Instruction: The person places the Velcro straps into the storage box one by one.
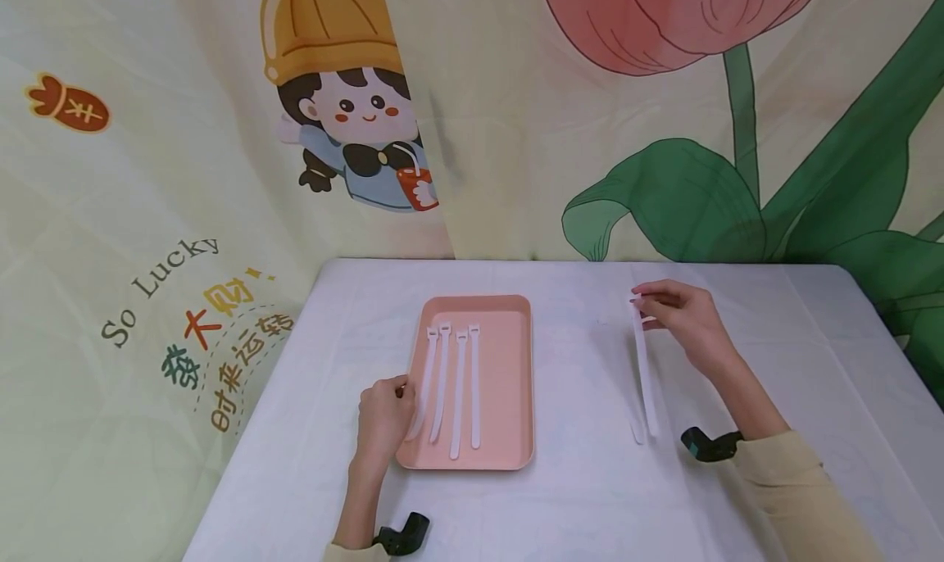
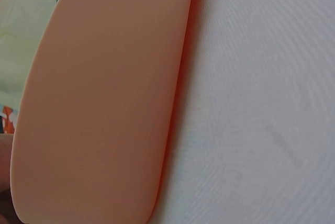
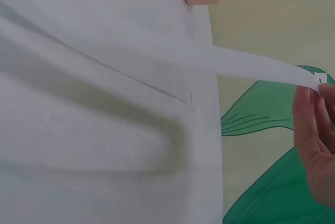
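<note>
My left hand (image 1: 386, 419) grips the left rim of a shallow pink tray (image 1: 509, 382). In the left wrist view the side wall of the tray fills much of the picture, and a bit of my fingers (image 2: 4, 166) shows at the left edge. Several thin white straps with slotted ends lie lengthwise in the tray, among them a strap (image 1: 475, 390) on the right. My right hand (image 1: 682, 312) pinches a white strap (image 3: 251, 66) by its slotted end, and the rest hangs down over the table. Below it, a second strap (image 1: 637, 432) lies on the tabletop.
A white-covered table (image 1: 583, 496) bears everything. A printed cloth (image 1: 501, 152) with a cartoon figure, a tulip and lettering hangs behind it and to the left. Black wrist cameras, such as the right one (image 1: 710, 446), sit at both sleeves.
</note>
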Tool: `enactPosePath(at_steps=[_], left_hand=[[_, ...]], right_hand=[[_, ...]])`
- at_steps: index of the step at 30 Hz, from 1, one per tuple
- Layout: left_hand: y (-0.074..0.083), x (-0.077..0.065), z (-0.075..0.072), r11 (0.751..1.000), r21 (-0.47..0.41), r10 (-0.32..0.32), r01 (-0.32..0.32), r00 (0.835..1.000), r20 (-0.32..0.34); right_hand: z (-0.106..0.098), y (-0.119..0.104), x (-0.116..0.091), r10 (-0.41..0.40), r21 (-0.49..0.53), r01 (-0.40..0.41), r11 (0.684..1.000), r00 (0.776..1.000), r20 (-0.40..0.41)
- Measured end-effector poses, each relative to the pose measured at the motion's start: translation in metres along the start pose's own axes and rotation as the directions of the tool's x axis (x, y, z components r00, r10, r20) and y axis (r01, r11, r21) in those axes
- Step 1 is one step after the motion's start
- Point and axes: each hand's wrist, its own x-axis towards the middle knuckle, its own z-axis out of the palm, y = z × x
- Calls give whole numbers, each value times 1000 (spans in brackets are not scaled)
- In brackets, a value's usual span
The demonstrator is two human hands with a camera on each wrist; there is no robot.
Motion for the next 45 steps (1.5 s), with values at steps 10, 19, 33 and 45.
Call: enactPosePath(at_steps=[10,19,33,45], left_hand=[[-2,0,1,1000,10,2,-2,1000,-4],[-3,1,2,1000,19,0,0,1000,-12],[-2,0,1,1000,11,5,-5,1000,-6],[-3,0,1,1000,-7,-4,4,1000,0]], right_hand=[[15,-15,0,-6,7,6,1000,1000,23],[31,-28,3,-35,40,33,999,998,57],[59,-43,9,-90,111,77,991,989,118],[82,-65,12,-50,187,18,982,985,168]])
